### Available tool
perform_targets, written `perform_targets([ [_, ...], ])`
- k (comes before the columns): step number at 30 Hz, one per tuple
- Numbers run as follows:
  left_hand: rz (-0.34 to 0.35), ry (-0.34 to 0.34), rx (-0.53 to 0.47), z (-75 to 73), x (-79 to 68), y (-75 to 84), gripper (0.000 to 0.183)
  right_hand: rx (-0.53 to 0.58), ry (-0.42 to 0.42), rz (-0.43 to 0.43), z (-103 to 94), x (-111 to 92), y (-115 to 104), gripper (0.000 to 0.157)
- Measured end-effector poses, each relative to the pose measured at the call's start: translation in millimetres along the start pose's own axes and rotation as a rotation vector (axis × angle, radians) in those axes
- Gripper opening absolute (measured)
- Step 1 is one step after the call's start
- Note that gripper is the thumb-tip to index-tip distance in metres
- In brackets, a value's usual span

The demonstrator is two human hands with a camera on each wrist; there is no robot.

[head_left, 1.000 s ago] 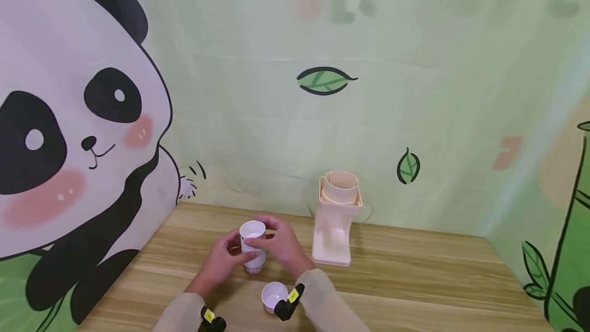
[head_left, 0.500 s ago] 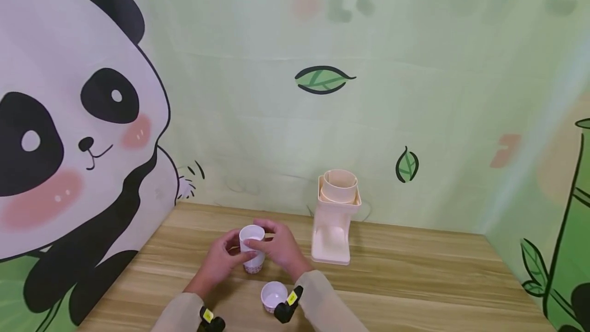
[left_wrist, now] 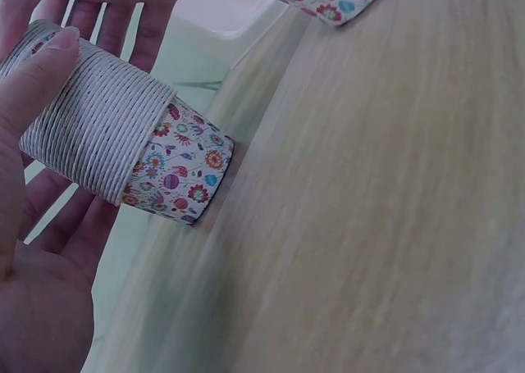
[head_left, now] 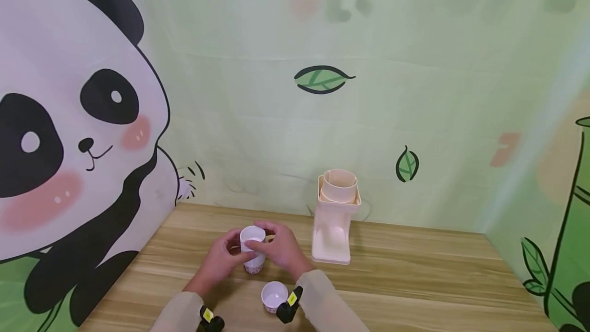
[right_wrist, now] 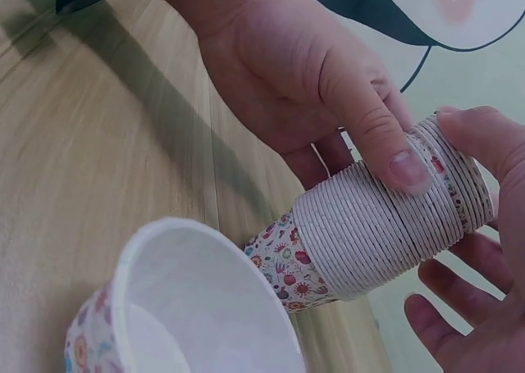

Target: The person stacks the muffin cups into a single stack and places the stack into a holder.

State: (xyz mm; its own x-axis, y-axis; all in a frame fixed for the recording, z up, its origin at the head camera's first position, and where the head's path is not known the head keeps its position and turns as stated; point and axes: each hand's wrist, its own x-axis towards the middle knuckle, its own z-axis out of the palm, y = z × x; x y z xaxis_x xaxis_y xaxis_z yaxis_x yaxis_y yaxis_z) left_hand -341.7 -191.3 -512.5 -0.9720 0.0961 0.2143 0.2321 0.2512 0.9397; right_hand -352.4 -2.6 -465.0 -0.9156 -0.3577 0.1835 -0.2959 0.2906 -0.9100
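A nested stack of flower-patterned paper cups (head_left: 254, 265) stands upright, its base right at the wooden table (head_left: 405, 270). My left hand (head_left: 220, 259) holds the stack around its middle, thumb across the near side. Higher up, my right hand (head_left: 287, 249) grips it near the top, its thumb close to the upper rims. The left wrist view shows the stacked white rims (left_wrist: 102, 123) with both hands around them. In front of the stack sits a single matching paper cup (head_left: 274, 295), mouth up, with nothing visible inside.
Behind and to the right stands a pale pink plastic holder (head_left: 333, 245) with a round tube (head_left: 340, 188) set in its top. A green fabric backdrop (head_left: 258, 117) printed with a panda and leaves rises along the table's back edge.
The top of the cup stack has sunk slightly, and my right hand has moved down a little with it. My left hand, the single cup and the pink holder stay in place.
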Motion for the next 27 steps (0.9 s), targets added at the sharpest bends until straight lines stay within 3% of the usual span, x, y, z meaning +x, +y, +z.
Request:
perform_targets([
  [6, 0.009, -0.004, 0.028, -1.7, 1.3, 5.4, 0.059, 0.0, 0.004, -0.006, 1.2, 0.7, 1.1, 0.052],
  [17, 0.014, 0.011, 0.019, -0.6, 3.4, -1.2, 0.056, 0.007, 0.029, 0.002, -1.3, -0.7, 5.9, 0.059],
  [27, -0.006, 0.018, -0.04, 1.3, 2.4, -0.7, 0.059, 0.03, 0.046, -0.018, -24.7, -25.5, 9.0, 0.038],
])
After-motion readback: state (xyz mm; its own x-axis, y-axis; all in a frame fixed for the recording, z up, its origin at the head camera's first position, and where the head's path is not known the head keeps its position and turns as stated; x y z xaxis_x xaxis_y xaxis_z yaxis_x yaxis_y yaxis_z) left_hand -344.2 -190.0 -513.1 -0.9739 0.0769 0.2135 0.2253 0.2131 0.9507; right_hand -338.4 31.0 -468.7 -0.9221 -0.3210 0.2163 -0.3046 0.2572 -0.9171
